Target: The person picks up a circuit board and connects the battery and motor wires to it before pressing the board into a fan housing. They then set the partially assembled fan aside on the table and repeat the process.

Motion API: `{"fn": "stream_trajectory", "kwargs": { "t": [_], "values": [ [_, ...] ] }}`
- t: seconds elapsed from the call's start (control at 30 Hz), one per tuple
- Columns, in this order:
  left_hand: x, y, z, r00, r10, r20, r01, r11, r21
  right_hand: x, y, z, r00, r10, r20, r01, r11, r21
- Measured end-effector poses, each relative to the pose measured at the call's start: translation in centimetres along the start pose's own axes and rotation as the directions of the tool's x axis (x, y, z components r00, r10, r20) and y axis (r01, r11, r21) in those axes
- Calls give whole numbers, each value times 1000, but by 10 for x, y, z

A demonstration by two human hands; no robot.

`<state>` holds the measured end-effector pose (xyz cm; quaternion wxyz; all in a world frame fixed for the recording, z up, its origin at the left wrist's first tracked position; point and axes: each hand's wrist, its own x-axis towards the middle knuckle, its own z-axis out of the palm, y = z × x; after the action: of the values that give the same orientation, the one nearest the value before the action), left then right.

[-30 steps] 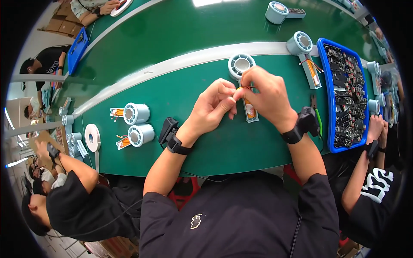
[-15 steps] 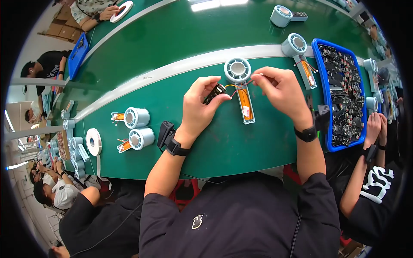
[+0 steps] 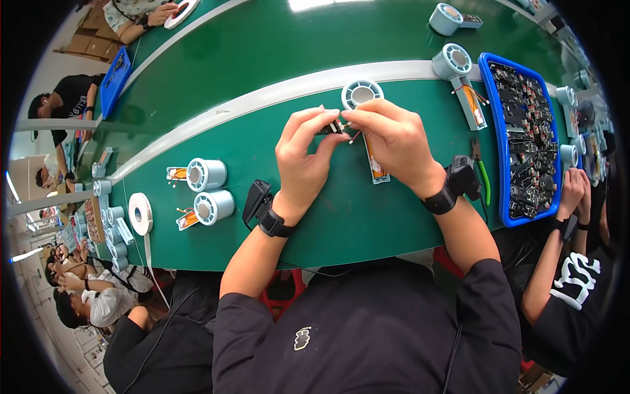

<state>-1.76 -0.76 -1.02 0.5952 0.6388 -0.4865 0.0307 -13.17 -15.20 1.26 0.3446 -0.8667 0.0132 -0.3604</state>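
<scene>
My left hand (image 3: 305, 151) is closed around a small black circuit board (image 3: 335, 127), gripped between thumb and fingers. Against that board's right end, my right hand (image 3: 392, 139) pinches a thin wire lead with a small plug (image 3: 352, 138), mostly hidden by the fingers. Beneath both hands lies a light-blue handheld fan (image 3: 361, 94), its round head pointing away from me. Part of its uncovered handle shows an orange battery (image 3: 375, 167); my right hand covers the rest. Whether the plug sits in the board, I cannot tell.
On the right are a blue tray (image 3: 504, 213) of circuit boards, green-handled pliers (image 3: 484, 178) and another opened fan (image 3: 453, 62). Two fans (image 3: 207, 175) and a white tape roll (image 3: 140, 215) lie left. A co-worker's hands (image 3: 574, 190) are beyond the tray.
My right hand has moved left and brought the wire lead up to the circuit board in my left hand. It now hides part of the fan's handle.
</scene>
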Motion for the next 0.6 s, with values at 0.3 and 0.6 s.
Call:
{"fn": "stream_trajectory", "kwargs": {
  "t": [0.3, 0.6],
  "values": [
    [-2, -2, 0, 999, 41, 29, -41, 999, -10, -2, -6, -1, 998, 10, 65, -5, 997, -76],
    [2, -1, -3, 988, 68, 138, -67, 998, -11, -1, 1, -18, 972, 130, 197, -163, 973, 165]
  ]
}}
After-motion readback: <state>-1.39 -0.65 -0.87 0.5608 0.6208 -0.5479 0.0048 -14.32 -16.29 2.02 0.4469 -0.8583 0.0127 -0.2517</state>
